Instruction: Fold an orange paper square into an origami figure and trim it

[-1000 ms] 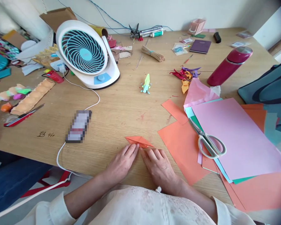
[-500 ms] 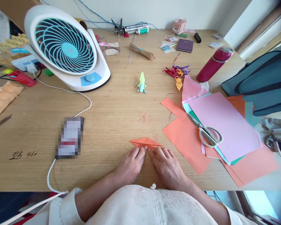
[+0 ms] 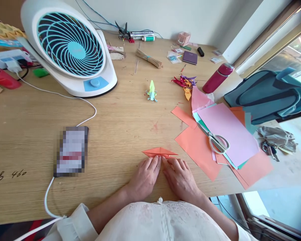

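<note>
A folded orange paper [image 3: 159, 152] lies flat on the wooden table [image 3: 120, 120] near its front edge. My left hand [image 3: 144, 176] and my right hand [image 3: 179, 177] rest side by side just behind it. Both hands lie flat with fingers stretched forward, and the fingertips press on the near edge of the orange paper. Neither hand grips anything.
To the right lies a stack of orange, pink and teal sheets [image 3: 228, 134] with scissors [image 3: 213, 140] on top. A phone [image 3: 71, 150] with a white cable lies to the left, a white fan [image 3: 70, 50] behind it. A small green paper figure [image 3: 152, 90], a red bottle [image 3: 217, 77], a blue bag [image 3: 266, 95] and keys [image 3: 269, 147] are farther off.
The view has swung to the right and nearer to the table. My hands stay pressed on the orange paper's near edge, with hardly any shift.
</note>
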A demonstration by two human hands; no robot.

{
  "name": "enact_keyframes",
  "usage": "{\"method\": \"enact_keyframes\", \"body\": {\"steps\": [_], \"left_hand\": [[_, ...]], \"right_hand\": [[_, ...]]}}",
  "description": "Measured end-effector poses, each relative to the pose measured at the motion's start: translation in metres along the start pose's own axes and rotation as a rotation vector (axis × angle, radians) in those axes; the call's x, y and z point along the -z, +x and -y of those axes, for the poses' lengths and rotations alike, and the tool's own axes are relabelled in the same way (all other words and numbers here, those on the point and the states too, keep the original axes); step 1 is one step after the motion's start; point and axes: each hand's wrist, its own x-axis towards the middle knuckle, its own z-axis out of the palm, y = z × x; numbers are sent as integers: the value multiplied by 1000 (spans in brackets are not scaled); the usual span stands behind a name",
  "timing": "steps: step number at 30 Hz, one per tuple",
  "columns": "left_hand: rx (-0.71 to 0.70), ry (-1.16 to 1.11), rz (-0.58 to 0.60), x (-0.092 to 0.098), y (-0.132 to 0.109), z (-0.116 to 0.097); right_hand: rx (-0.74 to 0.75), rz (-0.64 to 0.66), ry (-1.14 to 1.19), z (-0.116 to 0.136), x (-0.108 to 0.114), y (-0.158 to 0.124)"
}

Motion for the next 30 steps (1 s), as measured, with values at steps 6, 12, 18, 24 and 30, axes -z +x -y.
{"method": "enact_keyframes", "body": {"steps": [6, 12, 18, 24, 30], "left_hand": [[2, -20, 35, 0, 0, 1], [-43, 7, 16, 6, 2, 5], [-1, 23, 28, 10, 2, 2], [-11, 41, 7, 10, 3, 3], [3, 31, 0, 13, 6, 4]], "right_hand": [[-68, -14, 24, 3, -3, 1], [-120, 42, 70, 0, 0, -4], [-154, 34, 87, -4, -1, -9], [-142, 44, 64, -4, 2, -8], [-135, 53, 29, -3, 1, -7]]}}
